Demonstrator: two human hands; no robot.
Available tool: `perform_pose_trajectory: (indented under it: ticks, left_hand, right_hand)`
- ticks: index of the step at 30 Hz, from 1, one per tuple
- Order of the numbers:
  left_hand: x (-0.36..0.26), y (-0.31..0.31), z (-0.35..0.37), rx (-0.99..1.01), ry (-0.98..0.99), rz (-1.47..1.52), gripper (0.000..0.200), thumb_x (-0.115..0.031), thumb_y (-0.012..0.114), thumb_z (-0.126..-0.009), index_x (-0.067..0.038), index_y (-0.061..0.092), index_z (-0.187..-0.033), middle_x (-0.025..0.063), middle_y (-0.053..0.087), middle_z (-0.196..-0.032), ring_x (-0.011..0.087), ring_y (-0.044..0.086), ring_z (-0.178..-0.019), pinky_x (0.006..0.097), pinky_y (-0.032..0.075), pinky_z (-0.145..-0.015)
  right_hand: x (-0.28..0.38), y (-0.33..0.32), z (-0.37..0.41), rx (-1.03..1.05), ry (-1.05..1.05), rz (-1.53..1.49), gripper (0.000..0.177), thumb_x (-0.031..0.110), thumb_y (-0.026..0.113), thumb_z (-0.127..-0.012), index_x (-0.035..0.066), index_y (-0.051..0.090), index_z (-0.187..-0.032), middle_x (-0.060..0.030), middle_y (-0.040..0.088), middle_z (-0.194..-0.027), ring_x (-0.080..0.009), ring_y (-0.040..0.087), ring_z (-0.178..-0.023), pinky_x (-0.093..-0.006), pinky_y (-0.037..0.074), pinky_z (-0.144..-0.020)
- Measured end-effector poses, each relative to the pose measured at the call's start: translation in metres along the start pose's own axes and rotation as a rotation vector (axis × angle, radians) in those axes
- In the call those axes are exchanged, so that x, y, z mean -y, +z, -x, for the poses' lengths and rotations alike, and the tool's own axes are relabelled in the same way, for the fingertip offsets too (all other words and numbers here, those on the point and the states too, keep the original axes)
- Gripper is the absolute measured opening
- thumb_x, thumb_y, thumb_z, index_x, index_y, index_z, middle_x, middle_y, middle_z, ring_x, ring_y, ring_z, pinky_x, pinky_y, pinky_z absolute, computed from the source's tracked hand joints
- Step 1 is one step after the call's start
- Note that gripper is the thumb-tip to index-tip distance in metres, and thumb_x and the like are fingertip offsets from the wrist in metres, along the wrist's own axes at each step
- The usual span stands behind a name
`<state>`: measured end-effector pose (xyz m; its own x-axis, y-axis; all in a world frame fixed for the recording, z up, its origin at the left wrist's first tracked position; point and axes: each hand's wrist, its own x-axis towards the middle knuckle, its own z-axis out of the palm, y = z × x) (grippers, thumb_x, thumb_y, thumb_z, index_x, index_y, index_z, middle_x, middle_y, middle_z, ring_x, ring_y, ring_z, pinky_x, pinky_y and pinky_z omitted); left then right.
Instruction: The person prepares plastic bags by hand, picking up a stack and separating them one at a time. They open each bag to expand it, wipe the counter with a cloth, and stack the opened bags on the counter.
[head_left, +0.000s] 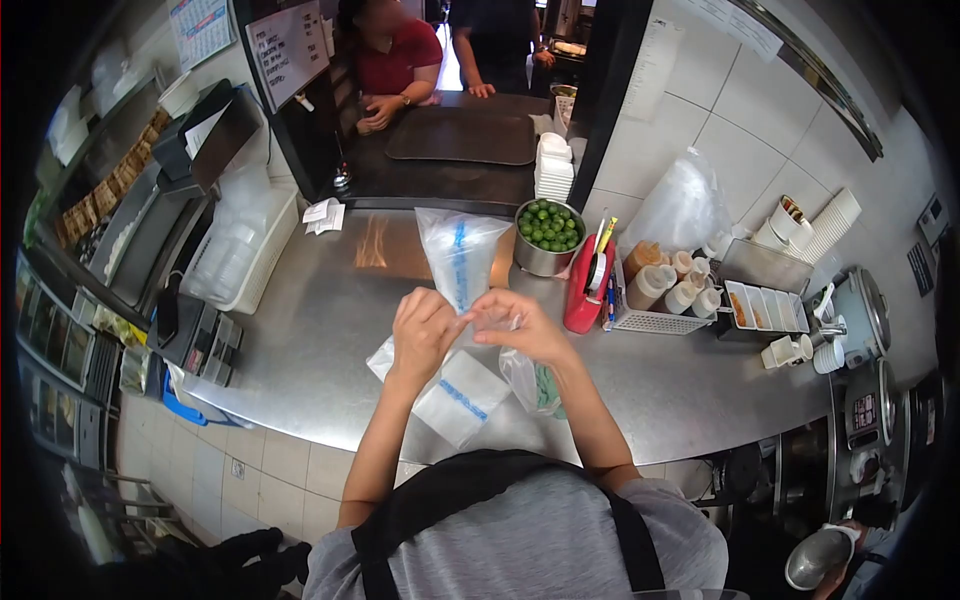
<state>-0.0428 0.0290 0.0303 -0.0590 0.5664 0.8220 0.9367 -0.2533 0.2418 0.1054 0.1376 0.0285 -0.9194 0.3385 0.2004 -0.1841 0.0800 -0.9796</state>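
You're pinching the bag (460, 250) between both hands, left hand (425, 330) curling closed on its edge, right hand (520, 325) pressing fingertips onto it — clear, blue-printed, it's standing over the counter (320, 330).

L hand (422, 330) & R hand (520, 325) raised close together, both pinched (elbows bent).

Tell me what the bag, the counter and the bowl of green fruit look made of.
Bag: thin clear plastic film; see-through, limp, blue print. Counter: probably stainless steel; grey brushed sheen, blurred reflections. Bowl: metal, likely steel too; shiny grey wall.
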Motion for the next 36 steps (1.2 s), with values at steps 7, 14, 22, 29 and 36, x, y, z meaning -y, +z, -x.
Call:
perform_pose_trajectory:
  ticks: [7,14,22,29,36]
  left_hand:
    - [0.011,-0.002,0.024,0.431,-1.044,2.15,0.026,-0.024,0.052,-0.088,-0.004,0.056,-0.072,0.0,0.049,-0.055,0.0063,0.043,-0.046,0.021,0.034,-0.042]
    - [0.042,-0.014,0.001,0.724,-0.621,1.827,0.023,-0.022,0.055,-0.086,-0.001,0.062,-0.081,0.0005,0.057,-0.062,0.0071,0.053,-0.053,0.0211,0.043,-0.049]
    - [0.115,0.058,-0.051,0.002,-0.732,0.621,0.009,-0.001,0.054,-0.075,-0.004,0.058,-0.083,0.0021,0.058,-0.07,0.0082,0.053,-0.058,0.02,0.042,-0.054]
    - [0.15,0.122,0.012,0.208,-1.347,0.825,0.023,-0.007,0.054,-0.076,-0.006,0.051,-0.099,0.0072,0.06,-0.082,0.0191,0.058,-0.077,0.0316,0.046,-0.068]
    - [0.141,0.17,0.087,0.123,-1.207,0.183,0.029,-0.023,0.052,-0.083,-0.008,0.046,-0.107,0.0203,0.058,-0.095,0.0338,0.057,-0.09,0.0384,0.043,-0.079]
  right_hand:
    - [-0.016,-0.023,0.005,0.294,0.076,-0.374,0.024,0.022,0.058,-0.084,0.001,0.06,-0.072,-0.0023,0.058,-0.063,-0.0056,0.049,-0.05,-0.0177,0.034,-0.044]
    - [-0.004,-0.045,0.016,0.126,0.2,-0.239,0.029,0.028,0.057,-0.084,0.002,0.06,-0.074,-0.0014,0.056,-0.06,-0.0034,0.04,-0.041,-0.0173,0.027,-0.039]
    - [-0.032,-0.08,-0.098,-0.477,-0.16,0.024,0.012,0.017,0.055,-0.083,0.005,0.056,-0.083,0.0031,0.053,-0.069,-0.0056,0.045,-0.057,-0.0213,0.036,-0.047]
    - [-0.238,-0.115,-0.152,-0.625,0.296,0.214,0.025,0.01,0.048,-0.081,0.001,0.054,-0.104,-0.013,0.061,-0.089,-0.0213,0.058,-0.08,-0.0323,0.046,-0.066]
    - [-0.231,-0.065,-0.098,-0.771,0.211,0.634,0.02,0.014,0.044,-0.083,0.004,0.053,-0.097,-0.0191,0.06,-0.081,-0.0301,0.06,-0.082,-0.0397,0.044,-0.071]
